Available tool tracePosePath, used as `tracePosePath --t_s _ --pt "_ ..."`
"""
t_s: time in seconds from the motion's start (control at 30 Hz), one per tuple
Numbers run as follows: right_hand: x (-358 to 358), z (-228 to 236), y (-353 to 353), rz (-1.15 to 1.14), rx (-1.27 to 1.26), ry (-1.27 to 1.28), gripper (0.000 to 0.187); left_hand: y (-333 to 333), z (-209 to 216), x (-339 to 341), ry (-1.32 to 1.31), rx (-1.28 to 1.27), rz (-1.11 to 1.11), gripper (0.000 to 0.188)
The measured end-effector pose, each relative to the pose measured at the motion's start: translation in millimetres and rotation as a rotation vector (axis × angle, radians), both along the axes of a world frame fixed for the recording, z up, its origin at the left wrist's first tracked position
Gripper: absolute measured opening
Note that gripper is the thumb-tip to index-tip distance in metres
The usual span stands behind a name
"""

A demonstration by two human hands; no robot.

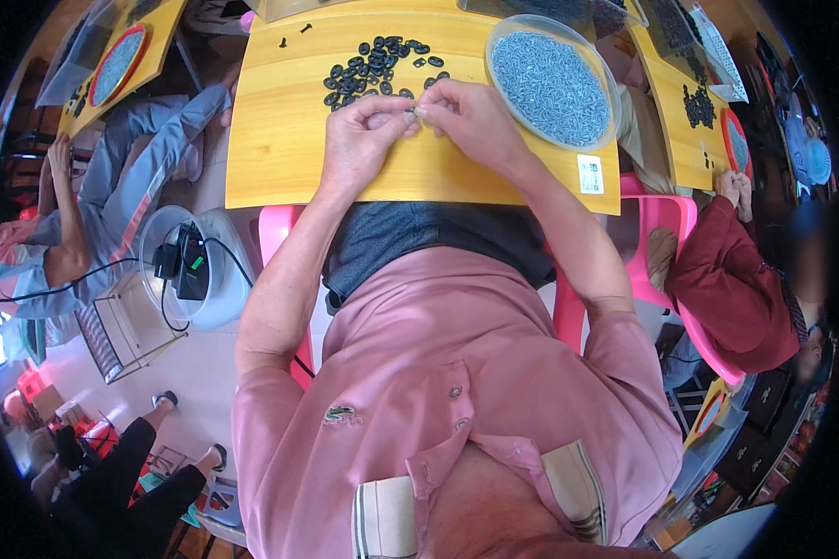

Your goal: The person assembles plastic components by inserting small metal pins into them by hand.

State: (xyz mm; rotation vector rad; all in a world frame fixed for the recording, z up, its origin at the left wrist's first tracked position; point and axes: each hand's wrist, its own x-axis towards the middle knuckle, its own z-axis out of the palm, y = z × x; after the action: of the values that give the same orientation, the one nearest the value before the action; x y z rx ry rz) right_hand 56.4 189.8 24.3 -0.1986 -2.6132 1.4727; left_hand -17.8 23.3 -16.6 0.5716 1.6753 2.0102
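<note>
My left hand (pixel 359 140) and my right hand (pixel 475 121) meet over the yellow table (pixel 275 149), thumbs and forefingers pinched together. Between the fingertips sits a tiny dark piece (pixel 413 111), mostly hidden and too small to name. Just beyond my hands lies a loose heap of black oval parts (pixel 375 67), some showing holes. To the right of my right hand stands a round, clear plastic tub (pixel 614 93) filled with small silvery screws (pixel 550 84).
Two small black pieces (pixel 306 28) lie at the far left of the table. A white printed label (pixel 590 174) is stuck near its right front corner. A pink chair (pixel 639 242) is on the right, and people work at neighbouring tables on both sides.
</note>
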Motion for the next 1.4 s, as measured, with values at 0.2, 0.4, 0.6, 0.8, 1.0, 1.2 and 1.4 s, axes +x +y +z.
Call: tracePosePath --t_s 0.2,0.4,0.6,0.8,1.0,1.2,1.4 --pt "0 -1 -1 0.005 -0.083 -0.019 0.018 -1 -1 -1 0.001 0.003 -0.001 0.019" --pt "-10 13 6 -0.106 0.206 0.176 0.022 -1 1 -8 -0.107 0.19 0.205 0.021" --pt "-29 2 3 -0.022 0.553 0.061 0.02 0 0 -10 -0.162 0.187 0.277 0.02" --pt "-38 -9 -3 0.008 0.566 0.045 0.019 0 0 -11 -0.173 0.215 0.269 0.021" --pt "-29 -7 11 -0.022 -0.067 -0.128 0.012 0 -2 -12 -0.147 0.182 0.227 0.02" --pt "-14 4 16 -0.035 -0.215 -0.242 0.017 -2 0 -8 -0.085 0.105 0.197 0.02" --pt "-11 -8 13 0.008 -0.412 -0.06 0.013 0 0 -7 -0.088 0.125 0.186 0.02"
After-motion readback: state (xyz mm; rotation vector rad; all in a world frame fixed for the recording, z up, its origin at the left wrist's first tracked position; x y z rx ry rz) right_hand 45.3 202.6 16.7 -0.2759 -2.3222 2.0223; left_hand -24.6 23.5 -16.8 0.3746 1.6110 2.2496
